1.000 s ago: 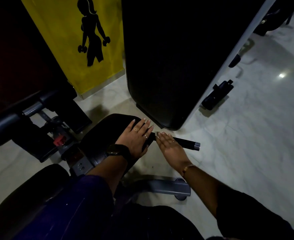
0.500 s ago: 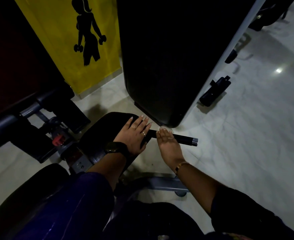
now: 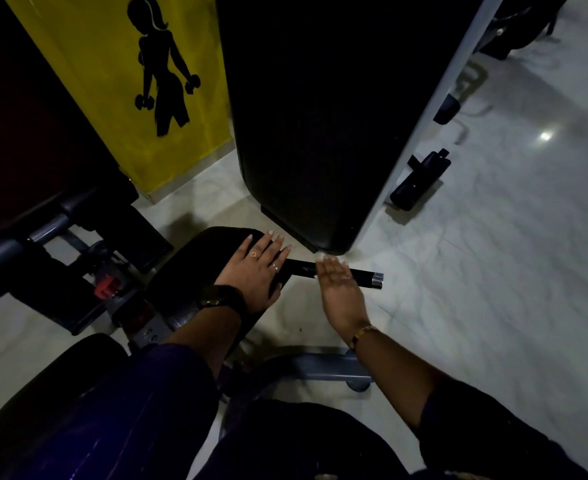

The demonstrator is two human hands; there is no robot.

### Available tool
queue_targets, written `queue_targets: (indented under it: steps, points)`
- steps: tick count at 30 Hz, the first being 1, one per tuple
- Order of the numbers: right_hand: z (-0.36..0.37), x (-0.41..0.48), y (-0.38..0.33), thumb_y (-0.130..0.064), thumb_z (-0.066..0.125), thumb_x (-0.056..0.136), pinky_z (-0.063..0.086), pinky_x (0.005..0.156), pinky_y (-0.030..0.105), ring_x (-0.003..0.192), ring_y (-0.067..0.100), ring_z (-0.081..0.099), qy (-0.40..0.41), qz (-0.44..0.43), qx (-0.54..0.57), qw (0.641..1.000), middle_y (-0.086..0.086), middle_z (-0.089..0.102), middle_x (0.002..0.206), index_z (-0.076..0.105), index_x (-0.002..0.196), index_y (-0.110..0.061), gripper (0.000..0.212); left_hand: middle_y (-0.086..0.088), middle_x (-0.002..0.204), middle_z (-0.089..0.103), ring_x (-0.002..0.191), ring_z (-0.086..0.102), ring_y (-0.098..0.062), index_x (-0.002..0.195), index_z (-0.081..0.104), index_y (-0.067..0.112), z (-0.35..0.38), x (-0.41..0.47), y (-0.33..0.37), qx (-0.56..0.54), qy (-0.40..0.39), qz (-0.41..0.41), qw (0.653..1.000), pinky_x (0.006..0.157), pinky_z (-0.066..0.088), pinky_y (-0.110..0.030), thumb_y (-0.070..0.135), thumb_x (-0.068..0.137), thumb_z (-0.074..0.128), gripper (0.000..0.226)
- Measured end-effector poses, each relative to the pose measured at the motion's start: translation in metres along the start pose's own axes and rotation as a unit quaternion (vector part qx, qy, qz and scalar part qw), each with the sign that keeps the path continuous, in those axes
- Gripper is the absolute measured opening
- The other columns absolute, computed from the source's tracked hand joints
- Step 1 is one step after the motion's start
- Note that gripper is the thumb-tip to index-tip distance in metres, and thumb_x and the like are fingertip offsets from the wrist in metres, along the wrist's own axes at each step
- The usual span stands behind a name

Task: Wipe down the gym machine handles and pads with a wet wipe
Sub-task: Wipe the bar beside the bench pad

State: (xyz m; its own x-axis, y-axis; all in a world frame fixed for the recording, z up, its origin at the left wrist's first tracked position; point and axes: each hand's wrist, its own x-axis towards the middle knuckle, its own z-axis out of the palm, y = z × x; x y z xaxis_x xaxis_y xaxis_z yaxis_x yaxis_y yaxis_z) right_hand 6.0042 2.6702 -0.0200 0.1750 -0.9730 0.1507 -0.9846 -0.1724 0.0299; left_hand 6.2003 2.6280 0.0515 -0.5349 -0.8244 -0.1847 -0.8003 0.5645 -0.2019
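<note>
The job looks to be in its middle, though the dim light shows little proof either way: no surface carries a visible wet sheen, so what is already cleaned cannot be read. The right hand (image 3: pixel 339 284) lies over the black handle (image 3: pixel 363 276) that sticks out to the right of the small black pad (image 3: pixel 216 247), its fingers (image 3: pixel 330 268) straight and released, pressed flat on the bar and not wrapped round it. The left hand (image 3: pixel 254 268) rests palm-down on that pad, fingers likewise spread and relaxed, seemingly as a brace. The wet wipe itself is not in sight; it may sit under the right palm, but that cannot be told. Judging from this, the handle is the part in work, and the tall black back pad (image 3: pixel 303 133) at the far centre, the padded roller (image 3: pixel 1 258) at the left and the second black grip (image 3: pixel 420 178) on the far-right frame are probably left to do. Counted: two hands, one handle under the right hand, one small pad under the left, one tall pad, one roller at the left, one further grip at the far right, one watch (image 3: pixel 216 296) on the left wrist, one bracelet (image 3: pixel 363 336) on the right, and no wipe that shows.
</note>
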Motion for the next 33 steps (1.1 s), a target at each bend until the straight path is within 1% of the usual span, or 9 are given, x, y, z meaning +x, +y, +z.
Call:
queue_targets:
  steps: [4, 6, 11, 14, 17, 21, 26, 30, 33]
  points:
    - [0.003, -0.019, 0.015, 0.012, 0.044, 0.072, 0.033, 0.112, 0.045, 0.129, 0.032, 0.049, 0.003, -0.084, -0.036, 0.996, 0.020, 0.049, 0.140, 0.052, 0.133, 0.001, 0.063, -0.005, 0.165, -0.001, 0.151, -0.005, -0.024, 0.157, 0.001, 0.022, -0.001, 0.000, 0.000, 0.000, -0.001, -0.001, 1.000, 0.121, -0.002, -0.046, 0.050, 0.097, 0.030, 0.072]
    - [-0.001, -0.035, 0.033, 0.012, 0.034, 0.078, 0.019, 0.118, 0.043, 0.130, 0.032, 0.047, 0.018, -0.092, -0.066, 0.993, 0.019, 0.048, 0.141, 0.049, 0.135, 0.002, 0.060, -0.004, 0.165, -0.002, 0.151, -0.006, -0.024, 0.157, 0.001, 0.022, 0.000, 0.000, 0.000, 0.000, 0.000, -0.001, 1.000, 0.121, -0.002, -0.046, 0.050, 0.097, 0.030, 0.072]
    - [-0.014, -0.051, 0.050, 0.005, 0.017, 0.077, 0.009, 0.115, 0.040, 0.128, 0.035, 0.050, -0.002, 0.046, -0.072, 0.996, 0.021, 0.050, 0.139, 0.051, 0.134, 0.004, 0.066, -0.005, 0.164, -0.003, 0.151, -0.006, -0.025, 0.157, 0.000, 0.022, 0.000, 0.001, 0.001, 0.009, -0.002, -0.003, 1.000, 0.120, -0.004, -0.045, 0.050, 0.097, 0.027, 0.071]
    - [-0.011, -0.032, 0.031, 0.005, 0.025, 0.074, 0.022, 0.117, 0.044, 0.121, 0.037, 0.056, 0.008, 0.096, -0.043, 0.994, 0.023, 0.057, 0.131, 0.057, 0.127, 0.006, 0.062, -0.005, 0.164, -0.002, 0.151, -0.006, -0.025, 0.157, 0.000, 0.021, -0.001, 0.000, 0.001, 0.012, -0.004, -0.003, 1.000, 0.120, -0.004, -0.045, 0.051, 0.097, 0.026, 0.072]
    - [-0.006, -0.018, 0.014, 0.013, 0.042, 0.065, 0.039, 0.105, 0.049, 0.122, 0.036, 0.055, 0.012, 0.048, -0.009, 0.999, 0.022, 0.056, 0.132, 0.056, 0.129, 0.003, 0.065, -0.005, 0.164, -0.002, 0.151, -0.007, -0.025, 0.157, 0.000, 0.022, -0.002, 0.000, 0.002, 0.016, -0.008, -0.006, 1.000, 0.120, -0.004, -0.045, 0.051, 0.097, 0.026, 0.071]
    - [-0.003, -0.035, 0.021, 0.015, 0.040, 0.067, 0.032, 0.110, 0.044, 0.129, 0.030, 0.049, -0.003, -0.051, -0.050, 0.997, 0.018, 0.049, 0.141, 0.050, 0.136, 0.000, 0.071, -0.005, 0.164, -0.003, 0.151, -0.007, -0.025, 0.157, -0.001, 0.022, -0.001, 0.000, 0.002, 0.016, -0.007, -0.007, 1.000, 0.120, -0.005, -0.045, 0.052, 0.098, 0.026, 0.071]
    - [-0.014, -0.062, 0.054, 0.007, 0.017, 0.078, 0.010, 0.116, 0.040, 0.133, 0.033, 0.044, -0.005, 0.038, -0.077, 0.996, 0.020, 0.045, 0.144, 0.040, 0.140, 0.002, 0.066, -0.005, 0.164, -0.004, 0.151, -0.008, -0.025, 0.157, -0.001, 0.022, -0.002, 0.000, 0.002, 0.014, -0.007, -0.005, 1.000, 0.120, -0.004, -0.045, 0.050, 0.098, 0.026, 0.071]
    - [-0.018, -0.031, 0.053, -0.006, 0.025, 0.076, 0.031, 0.111, 0.046, 0.113, 0.034, 0.062, -0.030, 0.107, -0.056, 0.992, 0.024, 0.064, 0.120, 0.064, 0.118, 0.005, 0.058, -0.005, 0.164, -0.003, 0.151, -0.007, -0.025, 0.157, 0.000, 0.022, -0.002, 0.000, 0.002, 0.018, -0.002, -0.008, 1.000, 0.120, -0.003, -0.045, 0.050, 0.098, 0.027, 0.071]
    - [-0.018, -0.007, 0.045, -0.006, 0.035, 0.073, 0.036, 0.103, 0.050, 0.102, 0.034, 0.067, -0.042, 0.081, -0.041, 0.995, 0.024, 0.069, 0.107, 0.069, 0.109, 0.005, 0.050, -0.005, 0.164, -0.002, 0.151, -0.006, -0.025, 0.157, 0.001, 0.021, -0.002, -0.001, 0.002, 0.017, -0.002, -0.009, 1.000, 0.120, -0.003, -0.045, 0.050, 0.098, 0.029, 0.072]
